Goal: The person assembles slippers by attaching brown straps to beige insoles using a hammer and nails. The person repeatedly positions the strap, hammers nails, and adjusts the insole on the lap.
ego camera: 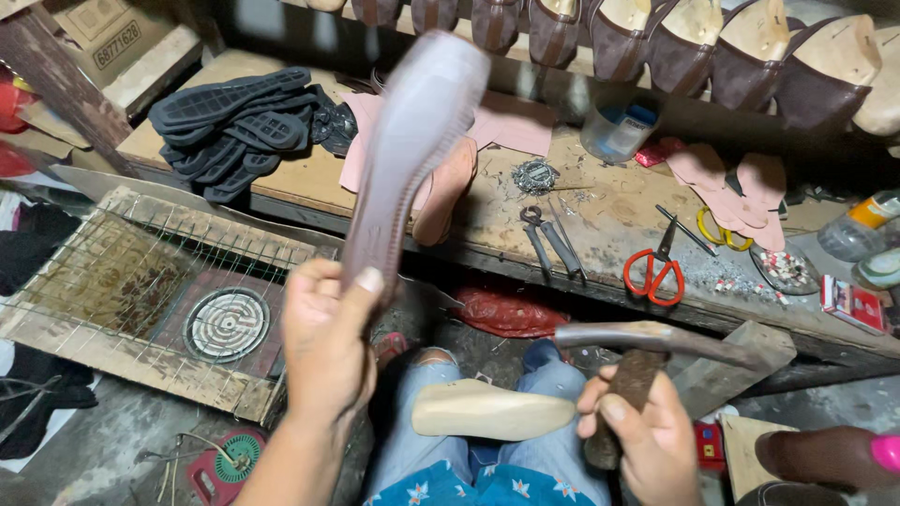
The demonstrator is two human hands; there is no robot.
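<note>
Holding a long grey shoe sole (pixel 412 150) upright, our left hand (pixel 326 347) pinches its near end between thumb and fingers, the far end blurred above the bench. Our right hand (pixel 647 436) is wrapped tight round the dark handle of a hammer (pixel 656 342), just right of a pale wooden shoe last (pixel 492 410) lying across our lap. Far left, a brown cardboard box (pixel 98 37) carries a white rectangular label. At the right edge lies a small flat red-and-white packet (pixel 853 305) beside a plastic bottle (pixel 858 223). We see a worn, stained wooden workbench (pixel 609 215) bearing red-handled scissors (pixel 653 267), pliers (pixel 551 239) and black soles (pixel 239 126), in a dim, cluttered workshop.
</note>
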